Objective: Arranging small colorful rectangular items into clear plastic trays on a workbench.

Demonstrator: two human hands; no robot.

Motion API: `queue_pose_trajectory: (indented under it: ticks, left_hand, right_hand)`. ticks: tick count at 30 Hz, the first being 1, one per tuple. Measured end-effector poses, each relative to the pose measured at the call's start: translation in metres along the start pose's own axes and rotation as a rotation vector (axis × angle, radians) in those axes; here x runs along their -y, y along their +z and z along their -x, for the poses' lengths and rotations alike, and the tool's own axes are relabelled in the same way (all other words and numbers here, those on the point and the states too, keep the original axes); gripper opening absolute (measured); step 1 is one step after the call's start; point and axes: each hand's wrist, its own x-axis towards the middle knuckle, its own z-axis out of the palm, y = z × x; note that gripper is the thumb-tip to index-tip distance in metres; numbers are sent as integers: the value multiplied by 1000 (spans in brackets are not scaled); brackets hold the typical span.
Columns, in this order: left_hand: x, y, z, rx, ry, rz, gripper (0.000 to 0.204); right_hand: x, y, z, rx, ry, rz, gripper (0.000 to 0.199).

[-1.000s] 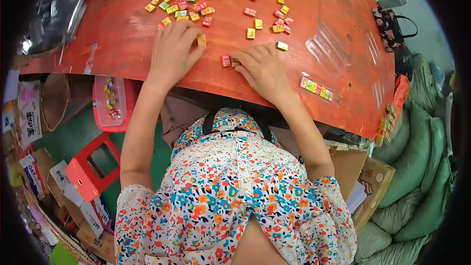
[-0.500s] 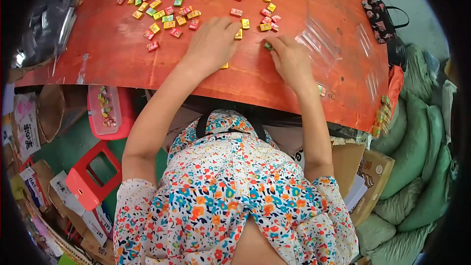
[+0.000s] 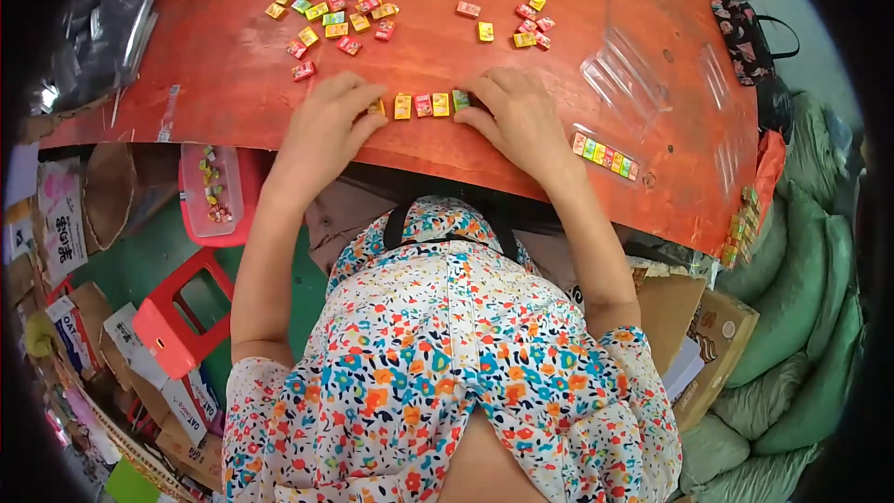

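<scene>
A short row of small boxes lies crosswise on the red table between my two hands. At its left end my left hand (image 3: 331, 121) has thumb and forefinger closed about a yellow box (image 3: 376, 107), which is partly hidden. A yellow box (image 3: 402, 106), a red box (image 3: 424, 105) and another yellow box (image 3: 440, 104) lie side by side in the middle, with a small gap after the first. My right hand (image 3: 512, 116) pinches a green box (image 3: 461, 101) at the right end. Beyond the hands, several loose red, yellow and green boxes (image 3: 336, 30) are scattered.
Right of my right hand lies a clear tray filled with a row of boxes (image 3: 605, 156). Clear plastic trays (image 3: 619, 74) rest on the table (image 3: 447, 154) farther back. A red stool (image 3: 186, 312) and a tub (image 3: 209, 191) stand below on the left, green sacks (image 3: 787, 279) on the right.
My left hand has drawn back toward me and left, and my right hand has moved left and nearer. A row of boxes now shows between them. The filled tray is now in plain sight.
</scene>
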Motion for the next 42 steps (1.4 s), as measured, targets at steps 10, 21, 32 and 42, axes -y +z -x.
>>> queue_pose_trajectory:
  ticks: [10, 21, 32, 42]
  left_hand:
    - [-3, 17, 16, -22, 31, 72, 28]
    - [1, 20, -24, -100, 94, 2, 33]
    - [29, 56, -160, -191, 52, -389, 21]
    - [31, 44, -147, -64, -65, -355, 15]
  right_hand:
    - [7, 4, -4, 39, -22, 36, 34]
    - [-55, -41, -42, -75, 300, 46, 35]
    - [-101, -25, -110, -62, 349, 219, 30]
    - [-181, -1, -153, -126, 337, 304, 34]
